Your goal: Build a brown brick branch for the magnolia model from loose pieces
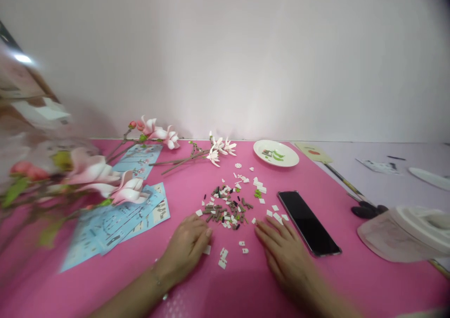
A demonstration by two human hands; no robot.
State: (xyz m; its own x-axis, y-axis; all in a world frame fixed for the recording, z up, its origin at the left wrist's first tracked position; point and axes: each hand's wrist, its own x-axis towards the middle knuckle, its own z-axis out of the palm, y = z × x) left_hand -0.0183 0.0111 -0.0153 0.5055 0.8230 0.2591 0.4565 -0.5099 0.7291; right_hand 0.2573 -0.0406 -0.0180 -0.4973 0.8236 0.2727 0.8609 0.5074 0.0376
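From far left, count one blurred pink branch [100,170] with two large blossoms; beside it, at least three blue sheets [123,222], printed with diagrams too small to read; farther back, find a second pink branch [160,132]; next, see the left hand [186,243] on the pink mat [239,290], fingers bent, thumb near one white tile [207,250]; cannot tell about any grip beneath; beyond, one white-flowered branch [218,145] with three open blossoms; between and ahead of both hands, find the heap of small pieces [234,209], brown, white, black and green, too many to count; behind, one white plate [290,155] with green leaf pieces [277,156]; then the right hand [281,247], palm down, fingers extended, slightly parted, near white tiles [277,216]; rightward, one black-screened phone [309,223]; one lidded tub [390,236].
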